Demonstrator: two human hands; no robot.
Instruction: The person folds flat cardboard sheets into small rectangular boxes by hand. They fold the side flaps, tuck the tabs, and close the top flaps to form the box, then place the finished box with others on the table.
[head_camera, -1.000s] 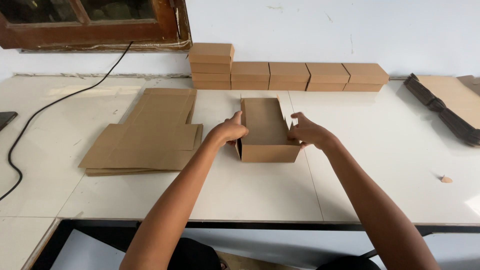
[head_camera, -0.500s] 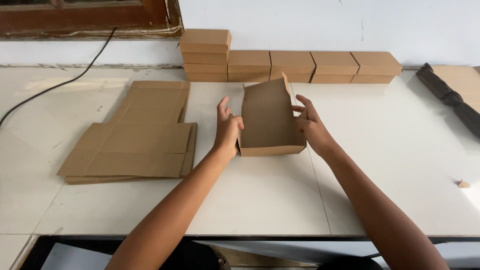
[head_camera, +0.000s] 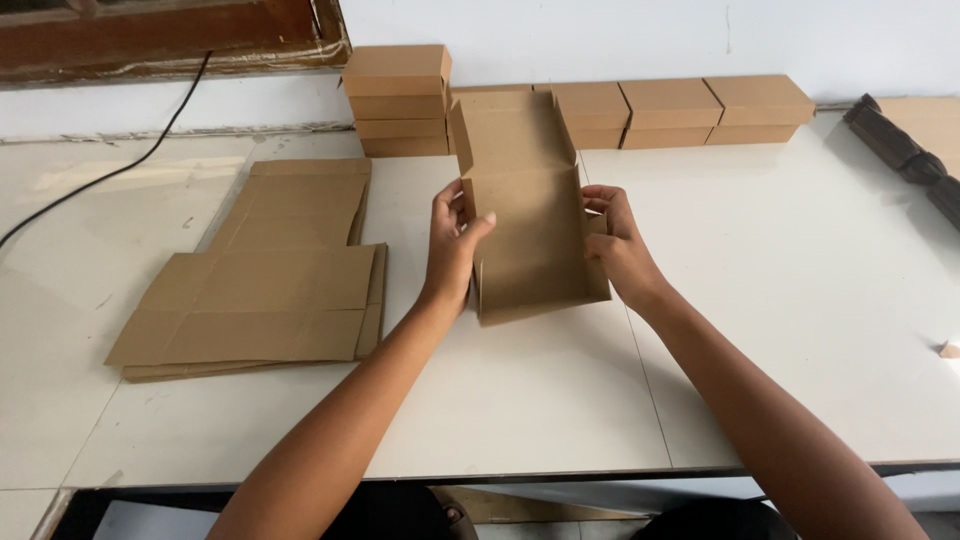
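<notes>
1. My left hand (head_camera: 452, 240) and right hand (head_camera: 618, 243) pinch opposite walls of the half-folded brown cardboard box (head_camera: 528, 215) at table centre, holding them upright.
2. Flat brown cardboard blanks (head_camera: 255, 280) wait at nine o'clock, within reach.

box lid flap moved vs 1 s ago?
Yes. The lid flap of the half-folded box has swung up and back, now overlapping the row of finished boxes at the wall.

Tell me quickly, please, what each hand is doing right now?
Left hand: closed on the left wall of the half-folded brown cardboard box.
Right hand: gripping the box's right wall.
</notes>
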